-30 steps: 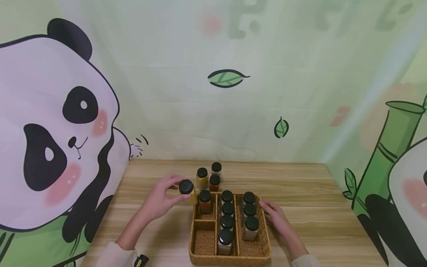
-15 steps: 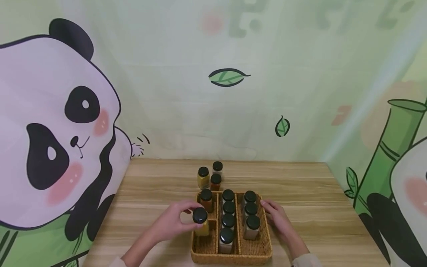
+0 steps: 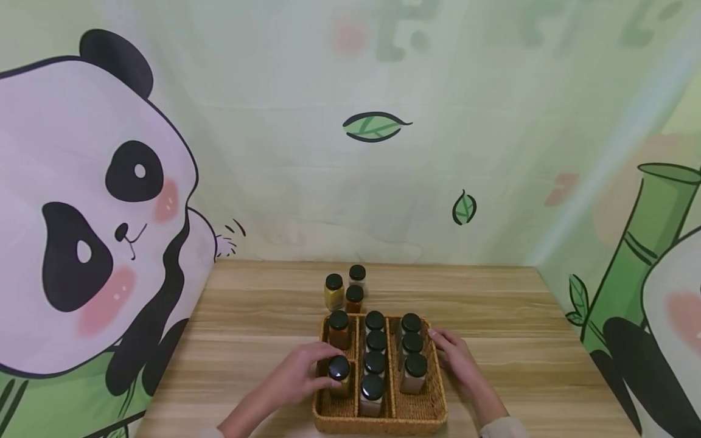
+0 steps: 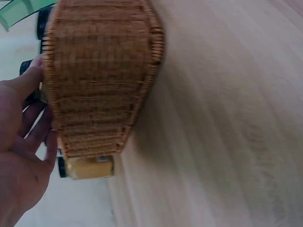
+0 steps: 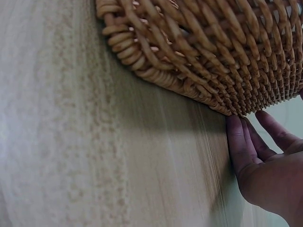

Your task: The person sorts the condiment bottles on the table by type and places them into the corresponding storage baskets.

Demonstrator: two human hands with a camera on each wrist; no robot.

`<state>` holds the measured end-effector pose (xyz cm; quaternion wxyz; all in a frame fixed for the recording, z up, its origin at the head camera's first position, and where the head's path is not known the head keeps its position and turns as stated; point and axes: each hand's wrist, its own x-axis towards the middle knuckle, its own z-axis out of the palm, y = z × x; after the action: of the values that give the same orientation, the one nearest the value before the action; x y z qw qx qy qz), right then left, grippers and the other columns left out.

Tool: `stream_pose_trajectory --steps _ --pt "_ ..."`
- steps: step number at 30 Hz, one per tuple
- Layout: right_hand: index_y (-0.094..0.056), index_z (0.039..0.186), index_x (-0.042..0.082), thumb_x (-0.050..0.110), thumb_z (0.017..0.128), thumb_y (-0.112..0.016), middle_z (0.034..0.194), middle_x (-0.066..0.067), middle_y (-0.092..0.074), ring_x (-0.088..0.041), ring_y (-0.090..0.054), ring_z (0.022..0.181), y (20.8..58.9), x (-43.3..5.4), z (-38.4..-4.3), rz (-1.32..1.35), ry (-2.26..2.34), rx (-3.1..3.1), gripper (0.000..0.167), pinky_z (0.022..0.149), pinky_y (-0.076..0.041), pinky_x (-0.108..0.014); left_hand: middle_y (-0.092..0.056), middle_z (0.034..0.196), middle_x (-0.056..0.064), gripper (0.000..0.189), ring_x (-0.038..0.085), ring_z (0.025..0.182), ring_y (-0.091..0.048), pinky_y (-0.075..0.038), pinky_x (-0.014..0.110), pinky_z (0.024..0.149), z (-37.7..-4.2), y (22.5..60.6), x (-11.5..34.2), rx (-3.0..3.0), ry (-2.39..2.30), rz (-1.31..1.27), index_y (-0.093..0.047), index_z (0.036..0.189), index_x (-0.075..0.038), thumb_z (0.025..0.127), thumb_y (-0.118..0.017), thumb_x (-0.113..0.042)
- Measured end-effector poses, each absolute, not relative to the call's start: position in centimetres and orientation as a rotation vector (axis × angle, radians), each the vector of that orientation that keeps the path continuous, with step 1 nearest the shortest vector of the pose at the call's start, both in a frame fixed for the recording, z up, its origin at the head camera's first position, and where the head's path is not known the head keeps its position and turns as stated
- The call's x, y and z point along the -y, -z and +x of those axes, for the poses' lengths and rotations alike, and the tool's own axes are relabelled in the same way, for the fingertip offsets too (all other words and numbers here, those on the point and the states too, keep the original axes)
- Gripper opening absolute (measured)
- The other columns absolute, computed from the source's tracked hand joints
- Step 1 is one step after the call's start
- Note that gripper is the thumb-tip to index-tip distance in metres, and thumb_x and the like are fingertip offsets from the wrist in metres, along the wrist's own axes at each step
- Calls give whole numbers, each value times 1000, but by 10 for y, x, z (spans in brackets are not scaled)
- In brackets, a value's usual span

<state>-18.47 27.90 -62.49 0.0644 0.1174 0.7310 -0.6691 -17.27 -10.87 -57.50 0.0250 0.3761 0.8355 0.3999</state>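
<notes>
My left hand [image 3: 300, 372] pinches a black-lidded spice jar [image 3: 339, 367] between thumb and fingers. The jar is upright in the front left compartment of a woven basket [image 3: 378, 424]; whether it touches the bottom is hidden. In the left wrist view the basket wall [image 4: 99, 71] covers most of that jar. My right hand [image 3: 457, 359] touches the basket's right side near the back corner, and in the right wrist view its fairly straight fingers [image 5: 241, 146] meet the wicker wall. Behind the held jar, a jar with reddish-brown contents [image 3: 339, 331] fills the back left compartment.
Several jars [image 3: 375, 365] line the middle compartment, and three jars [image 3: 413, 374] stand in the right one. Behind the basket on the wooden table [image 3: 263, 304] are a yellow jar [image 3: 334, 293], a red one [image 3: 354, 299] and a pale one [image 3: 357, 275]. A panda-print cloth [image 3: 274, 152] hangs behind.
My left hand has carried the jar from beside the basket's back left corner, forward and down into the front left compartment. My right hand has stayed at the basket's right side.
</notes>
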Motion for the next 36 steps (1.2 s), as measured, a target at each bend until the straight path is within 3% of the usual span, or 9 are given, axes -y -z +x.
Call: stream_pose_trajectory --steps 7,15,23,30,36 --pt "-60 139 -3 43 107 -63 134 -16 -64 -27 -60 123 624 -282 -186 352 2024 -2208 57 96 -61 -43 -72 128 -10 48 13 117 -67 -55 50 103 -172 585 102 -2764 -1079 1285 -73 132 -18 89 -85 -37" --pt "-61 139 -3 46 106 -63 135 -16 -65 -29 -58 126 622 -285 -188 340 2011 -2209 59 96 -60 -45 -72 127 -5 57 17 117 -66 -54 51 101 -170 580 95 -2826 -978 1257 -69 138 -16 88 -86 -37" --pt "-62 137 -2 48 104 -65 134 -17 -64 -28 -60 122 625 -285 -187 372 2019 -2202 60 94 -61 -42 -71 121 -11 56 11 112 -67 -57 48 97 -169 584 95 -2818 -1054 1264 -70 137 -21 86 -89 -35" --pt "-64 133 -1 46 105 -65 128 -15 -67 -27 -62 118 627 -280 -186 352 2035 -2179 55 91 -62 -41 -74 122 -4 59 15 111 -70 -59 48 97 -164 574 97 -2823 -955 1237 -70 138 -16 85 -91 -32" --pt "-63 134 -3 41 106 -65 126 -15 -67 -27 -65 115 625 -279 -185 361 2070 -2169 53 89 -63 -41 -71 131 -4 66 17 119 -67 -58 45 102 -162 569 98 -2726 -1042 1040 -68 140 -16 85 -88 -46"
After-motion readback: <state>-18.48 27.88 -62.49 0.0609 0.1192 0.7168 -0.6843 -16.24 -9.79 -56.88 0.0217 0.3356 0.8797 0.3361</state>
